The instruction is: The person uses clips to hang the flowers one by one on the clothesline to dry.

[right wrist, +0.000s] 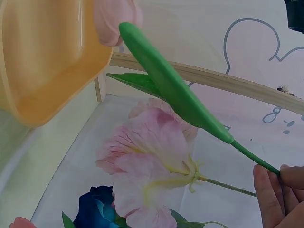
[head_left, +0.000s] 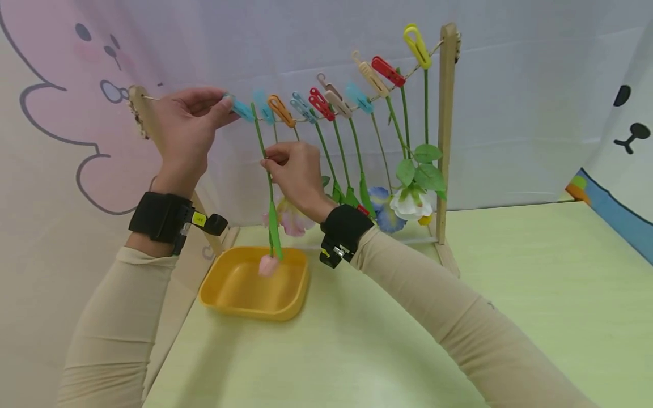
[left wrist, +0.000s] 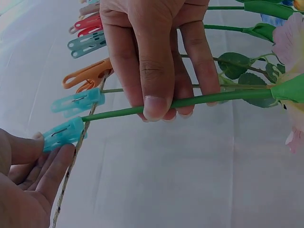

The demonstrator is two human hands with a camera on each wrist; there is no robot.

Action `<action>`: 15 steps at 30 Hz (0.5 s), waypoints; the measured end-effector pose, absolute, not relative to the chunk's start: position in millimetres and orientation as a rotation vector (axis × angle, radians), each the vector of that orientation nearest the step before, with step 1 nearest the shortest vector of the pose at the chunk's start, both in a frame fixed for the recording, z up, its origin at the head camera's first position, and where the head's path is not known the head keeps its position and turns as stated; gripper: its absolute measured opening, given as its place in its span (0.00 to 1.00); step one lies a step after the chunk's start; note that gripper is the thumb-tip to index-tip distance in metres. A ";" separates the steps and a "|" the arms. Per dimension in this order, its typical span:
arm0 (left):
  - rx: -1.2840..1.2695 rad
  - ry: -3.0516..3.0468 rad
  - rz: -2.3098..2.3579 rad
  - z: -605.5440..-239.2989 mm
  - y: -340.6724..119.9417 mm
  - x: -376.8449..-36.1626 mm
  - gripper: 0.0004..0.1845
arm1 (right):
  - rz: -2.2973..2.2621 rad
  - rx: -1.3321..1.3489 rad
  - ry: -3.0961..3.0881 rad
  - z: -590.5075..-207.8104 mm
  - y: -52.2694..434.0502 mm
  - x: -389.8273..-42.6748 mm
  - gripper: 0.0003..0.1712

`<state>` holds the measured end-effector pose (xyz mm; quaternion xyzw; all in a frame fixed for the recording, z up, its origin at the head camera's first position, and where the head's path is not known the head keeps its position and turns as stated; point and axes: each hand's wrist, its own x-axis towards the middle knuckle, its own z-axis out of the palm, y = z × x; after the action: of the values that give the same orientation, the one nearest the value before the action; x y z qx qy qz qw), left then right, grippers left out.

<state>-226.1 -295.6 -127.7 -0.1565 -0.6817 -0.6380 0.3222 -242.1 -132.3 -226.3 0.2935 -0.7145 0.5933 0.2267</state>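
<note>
The left hand [head_left: 186, 127] is up at the left end of the string [left wrist: 71, 166], thumb and fingers pinching the tail of a light-blue peg [head_left: 240, 108] that sits on the line just beside the left post [head_left: 148, 122]. From that peg a green stem [head_left: 266, 170] hangs straight down. The right hand [head_left: 296, 173] has it partway along, fingers curled in with the thumb pressing the stem against them; the left wrist view shows this grip plainly. Lower on the stem a long leaf [head_left: 275, 232] points down, and the pink bud [head_left: 268, 264] at the bottom hangs inside the yellow tray [head_left: 229, 297], which stands on the desk [head_left: 510, 294] near its back left corner, in front of the rack.

Along the string to the right more pegs follow: another light-blue one, an orange peg [head_left: 281, 110], a blue-grey one, red, tan, and a yellow peg [head_left: 418, 45] highest up by the right post [head_left: 446, 130]. Most of them hold stems with blooms hanging head down, among them a pale pink flower [head_left: 293, 221] behind the right wrist, a blue one and a white flower [head_left: 412, 204] near the right post.
</note>
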 end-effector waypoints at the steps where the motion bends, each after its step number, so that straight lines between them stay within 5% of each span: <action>1: -0.415 -1.793 -1.679 -128.4 -295.3 -227.3 0.13 | 1.630 0.804 -1.972 -226.7 -132.2 -242.6 0.11; 15: -0.398 -1.937 -1.702 -128.0 -298.9 -233.5 0.16 | 1.563 0.779 -1.994 -232.7 -130.3 -253.6 0.11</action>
<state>-233.5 -298.9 -128.0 -0.1471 -0.7164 -0.6293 0.2630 -253.6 -130.3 -232.7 0.2850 -0.7296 0.5722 0.2431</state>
